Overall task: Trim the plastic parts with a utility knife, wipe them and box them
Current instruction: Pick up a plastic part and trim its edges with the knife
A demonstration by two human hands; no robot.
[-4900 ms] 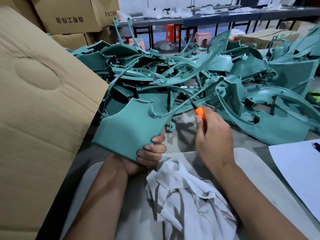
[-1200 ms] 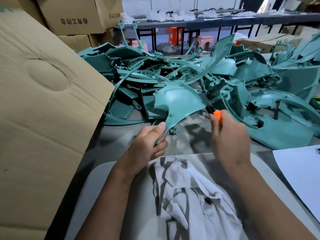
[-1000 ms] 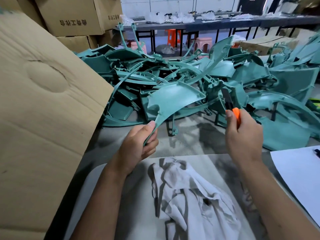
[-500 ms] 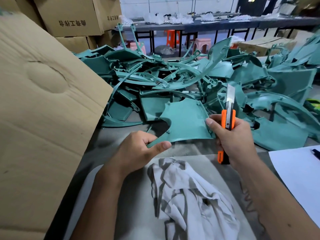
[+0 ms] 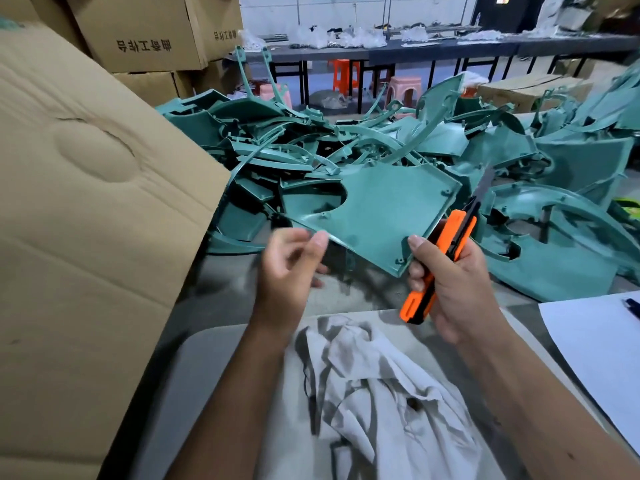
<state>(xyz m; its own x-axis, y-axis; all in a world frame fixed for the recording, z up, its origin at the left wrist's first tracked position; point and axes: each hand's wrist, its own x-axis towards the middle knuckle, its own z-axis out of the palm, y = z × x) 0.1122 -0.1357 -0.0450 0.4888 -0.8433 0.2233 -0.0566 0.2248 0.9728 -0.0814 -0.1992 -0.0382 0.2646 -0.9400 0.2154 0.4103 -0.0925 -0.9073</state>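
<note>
A flat teal plastic part (image 5: 381, 209) with a curved cut-out hangs above the grey table, its ribbed inner side facing me. My left hand (image 5: 289, 271) pinches its thin left tip between thumb and fingers. My right hand (image 5: 453, 282) grips an orange utility knife (image 5: 438, 268) with the blade pointing up and away. That hand's thumb presses on the part's lower right corner. A crumpled white cloth (image 5: 377, 393) lies in front of me, below both hands.
A big pile of teal parts (image 5: 311, 147) covers the table behind the hands and to the right. A large cardboard flap (image 5: 86, 202) rises at the left. White paper (image 5: 599, 348) lies at the right edge. Boxes (image 5: 145, 32), benches and stools stand behind.
The part has been turned from its smooth side to its ribbed inner side and lowered. My right hand came back to it with the knife upright, and its thumb now holds the part's corner.
</note>
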